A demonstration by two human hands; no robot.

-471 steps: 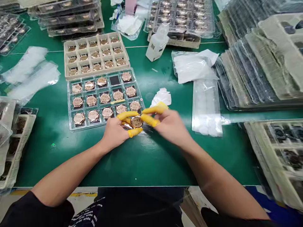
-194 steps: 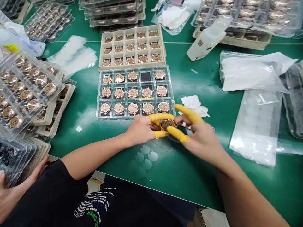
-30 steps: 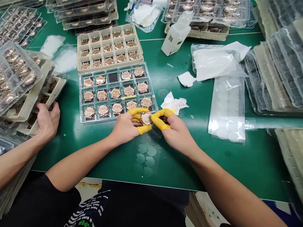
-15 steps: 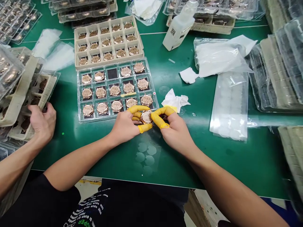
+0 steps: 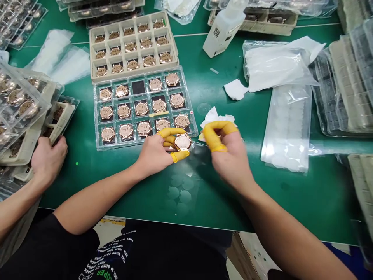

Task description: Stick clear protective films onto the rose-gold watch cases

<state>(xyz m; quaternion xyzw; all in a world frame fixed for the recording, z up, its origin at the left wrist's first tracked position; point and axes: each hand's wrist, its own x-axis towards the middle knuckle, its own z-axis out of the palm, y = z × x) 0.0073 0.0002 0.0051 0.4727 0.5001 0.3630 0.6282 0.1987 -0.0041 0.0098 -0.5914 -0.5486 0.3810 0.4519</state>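
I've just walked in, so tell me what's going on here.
The person's left hand holds a round rose-gold watch case in yellow-covered fingers. The right hand, apart from it, is near crumpled white paper; whether it pinches anything is unclear. Similar cases sit in a clear tray beyond. At left, another person's hand touches a beige tray.

head camera: worn, looking forward and down
tabletop (image 5: 297,190): faced from above
black shirt (image 5: 163,256): near, six o'clock
stacked trays (image 5: 100,11): far, eleven o'clock
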